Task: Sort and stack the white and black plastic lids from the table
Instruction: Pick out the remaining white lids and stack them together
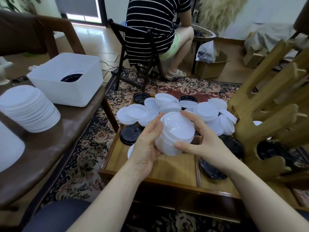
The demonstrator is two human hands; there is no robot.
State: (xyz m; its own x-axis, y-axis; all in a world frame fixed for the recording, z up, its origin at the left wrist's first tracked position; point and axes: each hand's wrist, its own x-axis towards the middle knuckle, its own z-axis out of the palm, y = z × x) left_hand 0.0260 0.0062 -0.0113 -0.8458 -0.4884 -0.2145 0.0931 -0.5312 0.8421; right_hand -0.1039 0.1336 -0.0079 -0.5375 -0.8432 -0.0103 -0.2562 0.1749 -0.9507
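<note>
**Both hands on a stack of white lids above the low table**

While a loose pile of lids lies behind it, a short stack of white lids (175, 133) is held between both hands just above the wooden low table (177, 166). The left hand (147, 144) cups the stack's left side and underside with curled fingers; the right hand (200, 144) grips the right side, thumb against the lower rim and fingers arched over the top. The top lid tilts slightly toward the camera.

Just behind the stack, a heap of white lids (168, 106) sprawls across the far part of the table, overlapping at all angles. Black lids show among and around it: one (130, 134) flat at the left edge, one (212, 168) in the right compartment near the right wrist, others (142, 97) at the far edge. No writing can be read on any lid; the moulded marks are too small to tell.

To the left, on a brown side table (70, 131), stands a tall neat stack of white lids (28, 108), and behind it a white plastic bin (66, 81) with black lids (71, 77) inside. At the right rises a carved wooden stand (267, 101). Beyond, a person in a striped shirt (153, 25) sits on a dark folding chair (133, 52), near a cardboard box (210, 66).
</note>
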